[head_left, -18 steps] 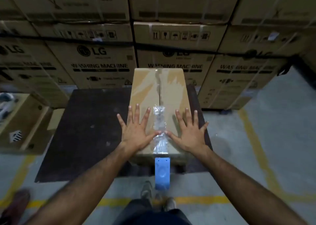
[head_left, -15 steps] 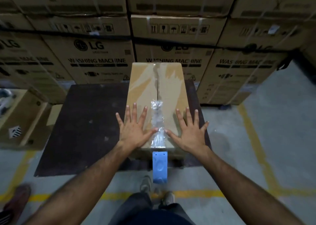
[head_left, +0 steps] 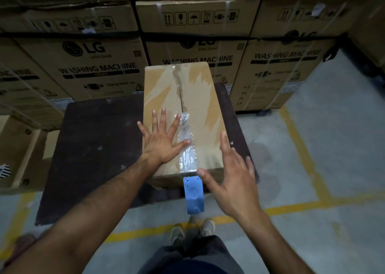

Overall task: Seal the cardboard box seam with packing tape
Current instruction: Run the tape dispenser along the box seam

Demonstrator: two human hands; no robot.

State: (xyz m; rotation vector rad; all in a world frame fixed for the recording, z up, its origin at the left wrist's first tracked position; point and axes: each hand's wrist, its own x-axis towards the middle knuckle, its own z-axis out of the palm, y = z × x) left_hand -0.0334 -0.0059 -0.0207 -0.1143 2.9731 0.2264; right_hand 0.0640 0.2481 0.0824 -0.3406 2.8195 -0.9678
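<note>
A: Nearest us, the blue dispenser (head_left: 193, 194) dangled off the box (head_left: 164, 90); right hand (head_left: 233, 173) hovered, fingers spread.

B: Left hand (head_left: 161, 142) lay flat, splayed, beside crumpled tape (head_left: 186, 144). Farther seam (head_left: 180, 94) gaped on the counter (head_left: 91, 148); wrinkles might peel!

The box (head_left: 193, 107) is tan with paler torn streaks; the tape (head_left: 186, 148) clear and shiny; the dispenser (head_left: 194, 194) blue; the bench (head_left: 93, 148) dark brown.
</note>
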